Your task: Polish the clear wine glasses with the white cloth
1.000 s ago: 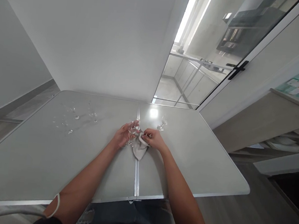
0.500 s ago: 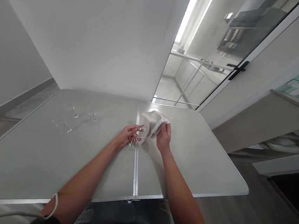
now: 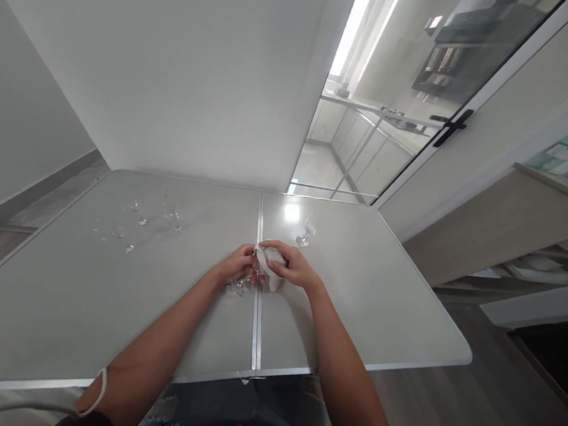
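Observation:
My left hand (image 3: 239, 264) is closed around a clear stemmed glass (image 3: 241, 285), which tilts with its foot toward me and to the left. A white cloth (image 3: 271, 272) is bunched in my right hand (image 3: 293, 265) and pressed at the bowl end of that glass. Cloth and fingers hide most of the bowl. Beyond my right hand, another stemmed glass (image 3: 305, 232) stands upright on the table. Several more clear glasses (image 3: 176, 219) are on the table's left part, their outlines faint.
The pale table (image 3: 193, 325) has a metal seam (image 3: 255, 334) across its middle. A white wall (image 3: 201, 78) rises along its far edge. At the back right is a glass door (image 3: 351, 139) with a black handle (image 3: 453, 127); shelves (image 3: 521, 256) stand at the right.
My right hand has brought the cloth left and closer, bunching it over the glass. The glass has tilted further. The standing glass that the cloth covered now shows.

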Tool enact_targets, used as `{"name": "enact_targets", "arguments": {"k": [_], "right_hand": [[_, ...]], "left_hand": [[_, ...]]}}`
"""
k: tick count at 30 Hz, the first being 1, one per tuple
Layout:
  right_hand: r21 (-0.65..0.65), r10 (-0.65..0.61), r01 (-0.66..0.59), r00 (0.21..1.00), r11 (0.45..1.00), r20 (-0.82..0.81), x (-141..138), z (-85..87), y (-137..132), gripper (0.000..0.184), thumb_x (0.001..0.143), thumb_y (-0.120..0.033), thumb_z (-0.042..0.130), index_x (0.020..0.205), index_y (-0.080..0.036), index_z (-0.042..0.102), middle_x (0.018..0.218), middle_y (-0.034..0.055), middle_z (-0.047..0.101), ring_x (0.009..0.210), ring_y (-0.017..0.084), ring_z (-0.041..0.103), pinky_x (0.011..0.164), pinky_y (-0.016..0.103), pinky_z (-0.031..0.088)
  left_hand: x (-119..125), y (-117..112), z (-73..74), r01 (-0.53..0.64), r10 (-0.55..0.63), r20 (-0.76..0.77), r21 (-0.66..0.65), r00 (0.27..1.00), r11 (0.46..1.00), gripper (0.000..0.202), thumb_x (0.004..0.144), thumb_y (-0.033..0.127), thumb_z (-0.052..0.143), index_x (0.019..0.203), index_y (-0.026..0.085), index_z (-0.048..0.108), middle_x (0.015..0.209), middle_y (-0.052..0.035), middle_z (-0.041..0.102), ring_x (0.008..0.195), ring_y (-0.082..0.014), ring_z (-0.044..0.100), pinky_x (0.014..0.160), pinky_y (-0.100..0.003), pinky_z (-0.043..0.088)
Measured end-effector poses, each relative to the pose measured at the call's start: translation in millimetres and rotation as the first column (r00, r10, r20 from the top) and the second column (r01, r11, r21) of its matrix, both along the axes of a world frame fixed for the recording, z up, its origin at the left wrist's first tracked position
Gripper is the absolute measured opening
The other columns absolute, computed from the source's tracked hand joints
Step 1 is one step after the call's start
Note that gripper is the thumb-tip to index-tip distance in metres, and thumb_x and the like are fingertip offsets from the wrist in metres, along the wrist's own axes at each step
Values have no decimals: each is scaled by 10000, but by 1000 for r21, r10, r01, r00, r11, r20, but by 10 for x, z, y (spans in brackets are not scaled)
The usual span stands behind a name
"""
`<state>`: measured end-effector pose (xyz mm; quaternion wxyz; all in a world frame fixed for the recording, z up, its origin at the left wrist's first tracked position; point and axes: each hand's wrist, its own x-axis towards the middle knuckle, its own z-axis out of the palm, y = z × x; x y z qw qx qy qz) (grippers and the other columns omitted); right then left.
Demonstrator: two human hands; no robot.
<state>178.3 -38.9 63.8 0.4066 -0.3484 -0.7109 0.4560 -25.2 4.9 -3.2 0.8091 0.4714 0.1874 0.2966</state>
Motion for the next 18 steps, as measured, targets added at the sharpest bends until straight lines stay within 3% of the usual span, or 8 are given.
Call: {"name": "enact_targets", "arguments": {"k": [4, 6, 10, 12, 15, 18], "right_hand": [[-41, -247, 244, 947, 969, -208, -32, -69, 54, 405, 876, -532, 680, 1148, -233, 689, 843, 16, 694, 637, 147, 578, 578, 268, 454], [-108, -372, 356, 883, 928, -288, -40, -94, 76, 407, 879, -563, 668, 1132, -245, 662, 724, -15, 653, 549, 129, 526, 512, 255, 420], [-174, -479, 446, 816, 878, -324, -62, -130, 107, 408, 878, -596, 654, 1101, -254, 641, 609, -46, 578, 482, 113, 465, 451, 235, 363], [-179, -507, 474, 806, 862, -307, -76, -162, 128, 406, 878, -590, 657, 1100, -250, 649, 578, -56, 537, 457, 100, 411, 427, 224, 313], [-202, -545, 506, 781, 839, -306, -68, -211, 157, 430, 876, -574, 666, 1161, -253, 636, 585, -62, 530, 447, 93, 375, 421, 220, 287], [-179, -484, 450, 830, 875, -279, -24, -214, 145, 479, 867, -533, 688, 1253, -262, 606, 653, -51, 577, 489, 102, 417, 456, 224, 330]], "left_hand": [[-38, 13, 80, 18, -8, 113, -88, 994, 996, 438, 861, 363, 747, 1198, 101, 652, 1036, -177, 734, 863, -257, 750, 579, -245, 579], [-62, 18, 112, 74, -59, 120, -129, 991, 989, 451, 914, 361, 676, 1287, 111, 631, 1118, -197, 718, 829, -228, 735, 532, -225, 549], [-89, 25, 118, 176, -152, 133, -188, 979, 966, 475, 958, 429, 578, 1290, 96, 643, 919, -157, 724, 646, -173, 680, 485, -224, 507], [-77, 20, 125, 118, -89, 148, -198, 985, 973, 517, 951, 482, 572, 1294, 101, 640, 950, -150, 712, 668, -173, 676, 542, -260, 544], [-40, -2, 173, -63, 77, 110, -126, 991, 990, 552, 919, 456, 633, 1376, 153, 577, 1073, -149, 699, 734, -171, 679, 562, -258, 541], [-20, -17, 228, -193, 194, 35, -20, 980, 981, 553, 844, 350, 711, 1347, 160, 580, 961, -106, 710, 618, -115, 620, 488, -202, 452]]}}
